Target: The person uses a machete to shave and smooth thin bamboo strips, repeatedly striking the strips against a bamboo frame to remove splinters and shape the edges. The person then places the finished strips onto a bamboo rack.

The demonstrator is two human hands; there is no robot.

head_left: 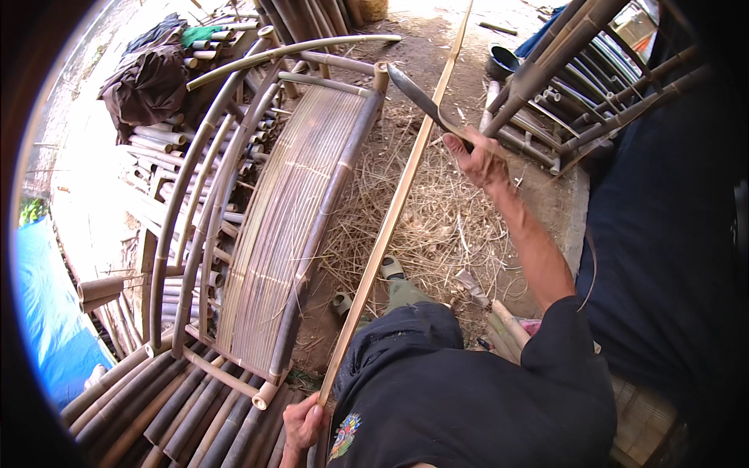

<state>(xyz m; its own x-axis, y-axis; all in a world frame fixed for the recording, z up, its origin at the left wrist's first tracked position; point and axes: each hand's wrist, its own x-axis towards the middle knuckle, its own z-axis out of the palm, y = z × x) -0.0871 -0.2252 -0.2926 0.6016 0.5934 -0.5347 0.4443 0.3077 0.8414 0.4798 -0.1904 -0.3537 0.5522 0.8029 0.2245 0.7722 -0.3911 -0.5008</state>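
A long, pale bamboo strip (388,222) runs slantwise from beside my lap up past the far edge of the view. My left hand (305,421) is closed around its near end, low in the picture. In my right hand (477,160) is a machete (413,91) with a dark, curved blade pointing to the far left. The blade crosses the strip and appears to touch it; the exact contact is too small to make out. My right arm is stretched forward, and the fingers are slightly blurred.
A bamboo bench (273,226) stands close on my left. Thin bamboo shavings (437,210) cover the ground ahead. Bamboo poles (179,405) lie at the lower left. At the far right are a bamboo frame (562,86) and a black bucket (502,61).
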